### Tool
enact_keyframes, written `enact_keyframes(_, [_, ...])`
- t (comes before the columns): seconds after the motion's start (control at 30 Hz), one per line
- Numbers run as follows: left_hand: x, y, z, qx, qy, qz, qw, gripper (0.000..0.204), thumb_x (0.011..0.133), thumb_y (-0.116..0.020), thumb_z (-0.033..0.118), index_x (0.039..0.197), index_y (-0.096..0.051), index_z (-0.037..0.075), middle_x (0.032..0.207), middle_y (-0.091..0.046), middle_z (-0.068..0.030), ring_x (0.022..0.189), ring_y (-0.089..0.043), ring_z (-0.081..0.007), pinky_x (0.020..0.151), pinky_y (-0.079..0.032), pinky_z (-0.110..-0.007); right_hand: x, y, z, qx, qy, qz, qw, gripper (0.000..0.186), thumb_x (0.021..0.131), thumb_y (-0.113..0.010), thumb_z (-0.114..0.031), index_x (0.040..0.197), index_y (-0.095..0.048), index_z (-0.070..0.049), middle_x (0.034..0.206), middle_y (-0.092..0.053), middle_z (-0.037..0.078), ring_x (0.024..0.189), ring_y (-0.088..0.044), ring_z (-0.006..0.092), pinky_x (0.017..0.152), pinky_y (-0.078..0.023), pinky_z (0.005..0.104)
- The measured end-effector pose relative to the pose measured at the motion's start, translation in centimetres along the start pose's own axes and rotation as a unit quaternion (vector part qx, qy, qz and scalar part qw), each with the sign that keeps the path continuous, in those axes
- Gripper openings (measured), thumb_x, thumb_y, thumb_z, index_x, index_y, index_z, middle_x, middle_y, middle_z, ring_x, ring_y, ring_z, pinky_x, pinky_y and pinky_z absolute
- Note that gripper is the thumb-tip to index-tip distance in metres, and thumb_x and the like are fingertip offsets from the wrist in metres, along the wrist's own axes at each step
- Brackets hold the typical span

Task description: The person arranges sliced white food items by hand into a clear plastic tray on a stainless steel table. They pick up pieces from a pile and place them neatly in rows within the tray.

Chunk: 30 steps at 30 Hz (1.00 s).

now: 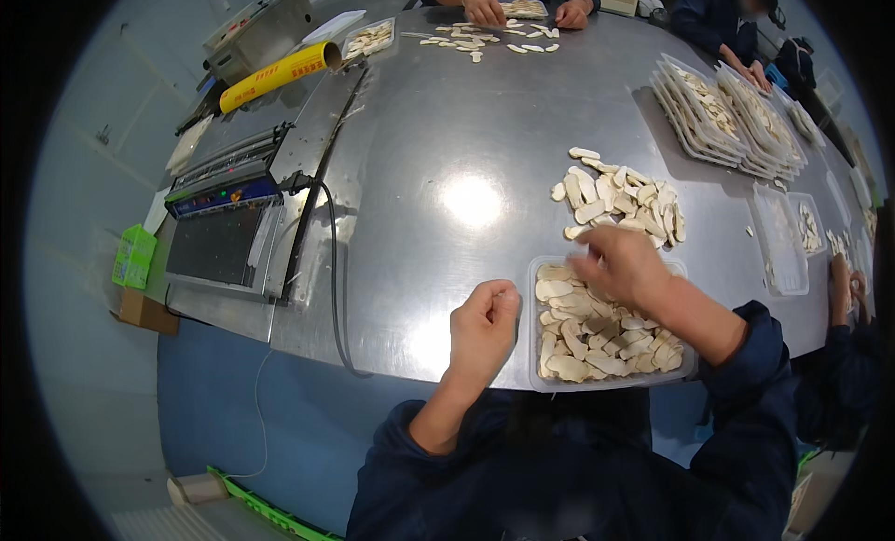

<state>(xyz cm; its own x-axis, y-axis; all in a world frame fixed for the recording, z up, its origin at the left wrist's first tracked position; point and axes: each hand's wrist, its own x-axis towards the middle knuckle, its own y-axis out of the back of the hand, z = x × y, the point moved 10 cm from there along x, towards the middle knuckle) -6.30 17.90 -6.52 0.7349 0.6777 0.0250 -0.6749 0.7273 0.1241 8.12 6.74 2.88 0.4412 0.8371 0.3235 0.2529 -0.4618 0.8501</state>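
Close to the table's front edge, a clear plastic tray (533, 355) holds many pale, brown-edged slices (606, 345) that look like sliced mushroom. Over its back part is my right hand (626, 269), fingers bent down and smeared by motion; whether they hold a slice is unclear. My left hand (482, 327) is beside the tray's left wall, apart from it, with thumb and fingers curled together. Anything inside that hand is hidden. Behind the tray lies a loose heap of the same slices (623, 198) on the metal table (419, 215).
Stacked trays of slices (695, 117) stand at the far right, near another clear tray (781, 252). At left are a black-topped machine (219, 243), its cable (333, 261) and a yellow roll (280, 78). Co-workers' hands (485, 8) show across the table and at right.
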Motion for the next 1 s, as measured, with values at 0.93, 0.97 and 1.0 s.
enact_keyframes(0.93, [-0.8,-1.3,3.8,0.121,-0.126,-0.005,0.985,0.028,0.085,-0.062,0.008,0.112,-0.06,0.0,0.087,-0.058,-0.0096,0.063,-0.054,-0.0128,0.058,-0.047,-0.026,-2.6,3.5,9.9,0.223,-0.255,0.028,0.941,0.023,0.082,-0.059,-0.004,0.103,-0.058,0.004,0.074,-0.056,0.005,0.063,-0.054,0.0114,0.054,-0.044,0.0258])
enact_keyframes(0.97, [-0.9,-1.4,3.6,0.129,-0.13,-0.004,0.983,0.03,0.085,-0.062,0.007,0.113,-0.059,-0.001,0.09,-0.057,-0.0094,0.065,-0.054,-0.012,0.059,-0.046,-0.025,-2.4,4.6,9.1,0.157,-0.207,0.06,0.964,0.023,0.082,-0.061,-0.005,0.103,-0.059,0.003,0.075,-0.058,0.008,0.066,-0.056,0.0156,0.058,-0.046,0.0282])
enact_keyframes(1.0, [-1.0,-1.5,3.7,0.136,-0.135,-0.004,0.981,0.032,0.084,-0.062,0.006,0.115,-0.058,-0.002,0.093,-0.056,-0.0092,0.067,-0.054,-0.0112,0.06,-0.046,-0.025,-2.3,5.5,7.9,0.09,-0.157,0.092,0.979,0.024,0.081,-0.063,-0.006,0.103,-0.06,0.003,0.077,-0.059,0.01,0.068,-0.058,0.0199,0.061,-0.047,0.0307])
